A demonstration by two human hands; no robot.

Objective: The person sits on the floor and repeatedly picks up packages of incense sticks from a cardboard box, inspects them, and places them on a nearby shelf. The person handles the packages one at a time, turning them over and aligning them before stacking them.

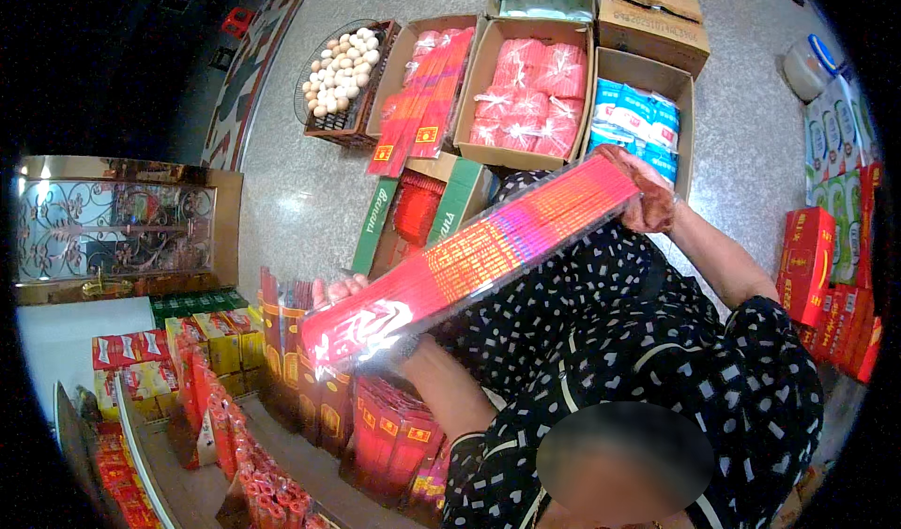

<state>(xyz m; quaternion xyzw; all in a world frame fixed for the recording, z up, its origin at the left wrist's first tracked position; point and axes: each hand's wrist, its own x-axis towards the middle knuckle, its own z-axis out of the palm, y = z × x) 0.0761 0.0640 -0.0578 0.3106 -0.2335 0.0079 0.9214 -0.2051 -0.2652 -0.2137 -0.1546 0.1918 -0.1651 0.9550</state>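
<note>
A long clear-wrapped pack of red incense sticks, with yellow and purple printing across its middle, lies tilted across the front of my body. My left hand holds its lower left end from beneath. Only some fingertips show there; the pack hides the palm. At the upper right end, my right hand grips the pack together with a brown cloth, which covers much of that hand. Below my left forearm, several similar red packs stand upright on the shelf.
Beyond me on the floor stand a crate of eggs, a carton of red bundles, a carton of blue packets and a green banana box. Two more red packs lie across a carton. Red boxes are stacked at right.
</note>
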